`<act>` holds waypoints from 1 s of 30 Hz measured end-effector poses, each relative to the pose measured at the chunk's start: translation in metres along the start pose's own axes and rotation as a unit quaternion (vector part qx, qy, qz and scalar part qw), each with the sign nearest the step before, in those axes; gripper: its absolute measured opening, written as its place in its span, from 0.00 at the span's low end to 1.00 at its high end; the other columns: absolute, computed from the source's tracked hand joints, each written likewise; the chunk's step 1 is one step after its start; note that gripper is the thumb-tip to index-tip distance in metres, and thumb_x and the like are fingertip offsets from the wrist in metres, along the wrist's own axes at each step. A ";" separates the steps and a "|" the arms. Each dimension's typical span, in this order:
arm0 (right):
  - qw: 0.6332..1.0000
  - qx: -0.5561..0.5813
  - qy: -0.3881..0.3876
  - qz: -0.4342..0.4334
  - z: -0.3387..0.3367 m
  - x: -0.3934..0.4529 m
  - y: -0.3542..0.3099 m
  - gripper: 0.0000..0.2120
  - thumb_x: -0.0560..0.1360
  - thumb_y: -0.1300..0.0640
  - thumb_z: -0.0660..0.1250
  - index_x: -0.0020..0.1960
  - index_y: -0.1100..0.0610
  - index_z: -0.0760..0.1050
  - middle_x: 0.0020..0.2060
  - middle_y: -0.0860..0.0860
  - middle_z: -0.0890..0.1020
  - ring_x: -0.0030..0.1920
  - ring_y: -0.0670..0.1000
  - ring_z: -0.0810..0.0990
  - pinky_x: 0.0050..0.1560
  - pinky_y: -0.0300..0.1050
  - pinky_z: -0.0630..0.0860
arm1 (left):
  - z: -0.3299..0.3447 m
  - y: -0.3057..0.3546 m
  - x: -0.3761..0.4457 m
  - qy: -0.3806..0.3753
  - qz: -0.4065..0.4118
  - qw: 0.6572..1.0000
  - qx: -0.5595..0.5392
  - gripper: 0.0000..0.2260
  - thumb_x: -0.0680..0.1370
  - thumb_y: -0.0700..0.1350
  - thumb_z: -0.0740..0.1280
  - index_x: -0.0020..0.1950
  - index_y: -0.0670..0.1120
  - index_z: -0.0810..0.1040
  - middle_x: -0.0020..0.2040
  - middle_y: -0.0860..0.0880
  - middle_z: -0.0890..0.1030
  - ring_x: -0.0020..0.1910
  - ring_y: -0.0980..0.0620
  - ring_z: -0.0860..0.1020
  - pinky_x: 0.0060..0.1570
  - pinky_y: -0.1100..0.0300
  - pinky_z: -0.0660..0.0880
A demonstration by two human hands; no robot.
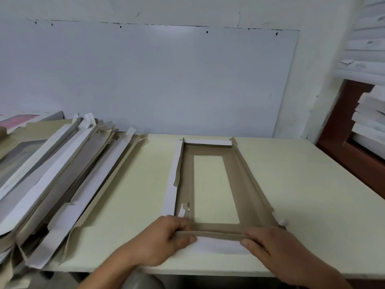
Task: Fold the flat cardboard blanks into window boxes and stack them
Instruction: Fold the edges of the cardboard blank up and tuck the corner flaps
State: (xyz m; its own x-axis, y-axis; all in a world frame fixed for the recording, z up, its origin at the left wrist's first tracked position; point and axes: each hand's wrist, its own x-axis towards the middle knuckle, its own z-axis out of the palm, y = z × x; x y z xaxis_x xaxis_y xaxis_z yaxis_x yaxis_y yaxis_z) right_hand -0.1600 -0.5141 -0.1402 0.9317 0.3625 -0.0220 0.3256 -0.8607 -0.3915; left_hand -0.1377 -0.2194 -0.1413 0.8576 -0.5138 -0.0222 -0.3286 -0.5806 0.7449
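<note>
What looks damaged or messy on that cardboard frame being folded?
On the window box, the left wall's brown inner strip has peeled away and curls inward, and near the left hand a torn flap sticks up ragged.

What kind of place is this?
Likely a small packaging workshop: a heap of folded boxes on a plain worktable, more white stacks at right, and hands folding a window blank.

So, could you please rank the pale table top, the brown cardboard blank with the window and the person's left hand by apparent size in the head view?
1. Pale table top
2. Brown cardboard blank
3. Left hand, enlarged by nearness to the camera
</note>
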 end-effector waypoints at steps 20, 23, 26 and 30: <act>0.973 -0.144 0.109 -0.143 0.071 -0.009 -0.023 0.22 0.58 0.42 0.79 0.50 0.47 0.84 0.46 0.43 0.82 0.44 0.47 0.83 0.35 0.41 0.81 | 0.048 0.001 -0.009 0.130 0.139 0.875 0.445 0.09 0.66 0.50 0.71 0.29 0.50 0.74 0.40 0.52 0.77 0.39 0.48 0.75 0.39 0.55 0.70; 0.970 -0.123 0.125 -0.167 0.055 -0.010 -0.019 0.12 0.64 0.47 0.77 0.46 0.47 0.85 0.41 0.41 0.80 0.41 0.43 0.81 0.41 0.34 0.77 | 0.051 -0.001 -0.017 0.107 0.143 0.865 0.469 0.13 0.68 0.57 0.68 0.29 0.50 0.77 0.31 0.53 0.73 0.34 0.49 0.74 0.46 0.55 0.76; 0.979 -0.047 0.119 -0.161 0.041 -0.008 -0.020 0.09 0.70 0.58 0.70 0.47 0.48 0.84 0.44 0.36 0.77 0.41 0.40 0.80 0.41 0.32 0.77 | 0.044 -0.001 -0.021 0.137 0.122 0.875 0.447 0.06 0.69 0.49 0.64 0.32 0.53 0.77 0.27 0.55 0.72 0.30 0.52 0.75 0.49 0.51 0.80; 0.988 -0.018 0.139 -0.064 0.042 0.004 -0.015 0.16 0.82 0.50 0.57 0.67 0.36 0.69 0.59 0.31 0.73 0.61 0.35 0.71 0.61 0.35 0.69 | 0.041 -0.003 -0.016 0.174 0.050 0.918 0.353 0.13 0.69 0.40 0.63 0.50 0.54 0.74 0.33 0.56 0.72 0.33 0.51 0.71 0.53 0.55 0.76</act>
State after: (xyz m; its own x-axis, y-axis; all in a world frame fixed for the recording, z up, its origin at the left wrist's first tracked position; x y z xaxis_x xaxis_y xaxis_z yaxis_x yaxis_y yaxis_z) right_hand -0.1684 -0.4848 -0.1731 0.8894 0.3603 0.2814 0.4437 -0.8285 -0.3418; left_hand -0.1663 -0.2356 -0.1703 0.8433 -0.4252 0.3286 -0.4815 -0.8694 0.1107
